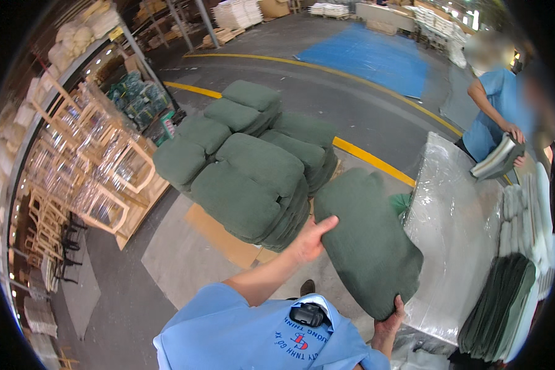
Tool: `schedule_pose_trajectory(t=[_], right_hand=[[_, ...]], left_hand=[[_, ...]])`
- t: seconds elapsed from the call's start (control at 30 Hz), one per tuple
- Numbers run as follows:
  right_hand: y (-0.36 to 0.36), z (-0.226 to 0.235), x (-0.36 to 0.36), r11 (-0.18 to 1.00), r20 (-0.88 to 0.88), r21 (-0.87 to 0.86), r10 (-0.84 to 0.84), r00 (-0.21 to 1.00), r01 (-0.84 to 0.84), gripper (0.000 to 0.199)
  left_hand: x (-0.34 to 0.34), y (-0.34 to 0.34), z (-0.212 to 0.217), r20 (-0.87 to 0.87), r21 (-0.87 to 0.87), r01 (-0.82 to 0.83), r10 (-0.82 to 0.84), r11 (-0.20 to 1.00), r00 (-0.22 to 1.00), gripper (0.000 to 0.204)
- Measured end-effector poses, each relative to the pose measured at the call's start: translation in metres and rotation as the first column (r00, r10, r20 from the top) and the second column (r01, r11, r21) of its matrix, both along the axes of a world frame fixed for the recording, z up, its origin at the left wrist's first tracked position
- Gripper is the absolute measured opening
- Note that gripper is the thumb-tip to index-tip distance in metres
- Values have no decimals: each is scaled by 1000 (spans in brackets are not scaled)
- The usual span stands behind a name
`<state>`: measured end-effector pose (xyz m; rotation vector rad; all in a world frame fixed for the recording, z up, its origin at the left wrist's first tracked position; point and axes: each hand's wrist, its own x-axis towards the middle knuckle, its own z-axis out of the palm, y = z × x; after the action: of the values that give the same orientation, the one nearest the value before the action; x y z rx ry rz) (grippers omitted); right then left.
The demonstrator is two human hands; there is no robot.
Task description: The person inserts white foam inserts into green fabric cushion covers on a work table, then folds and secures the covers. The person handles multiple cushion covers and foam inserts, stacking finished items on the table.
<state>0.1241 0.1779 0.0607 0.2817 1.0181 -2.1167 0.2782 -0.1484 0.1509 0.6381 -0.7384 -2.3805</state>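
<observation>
A dark green cushion [370, 240] is held up in front of me, tilted. My left hand [313, 239] grips its left edge with the thumb on top and the other fingers hidden beneath. At the near right corner, my right hand [390, 316] is closed on the same cushion, its fingers partly out of sight. Just left of it stand several piles of matching green cushions [250, 185], on cardboard [219, 234] over the floor. To the right is a table covered with clear plastic film [453, 228].
Folded dark green covers [496, 308] and white pads [524, 216] are stacked at the table's right. Across the table a person in a blue shirt [490, 105] handles a cushion piece. Film-wrapped wooden frames [98, 166] stand on the left. A blue sheet [370, 58] lies farther back.
</observation>
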Motion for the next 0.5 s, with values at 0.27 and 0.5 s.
schedule_pose_trajectory(t=[0.27, 0.5], right_hand=[[-5, 48, 101, 999, -260, -40, -8, 966, -3, 85], [71, 41, 204, 996, -57, -71, 48, 997, -52, 97]], left_hand=[[32, 59, -15, -72, 150, 201, -192, 968, 979, 63], [142, 71, -14, 24, 77, 381, -384, 921, 923, 67]])
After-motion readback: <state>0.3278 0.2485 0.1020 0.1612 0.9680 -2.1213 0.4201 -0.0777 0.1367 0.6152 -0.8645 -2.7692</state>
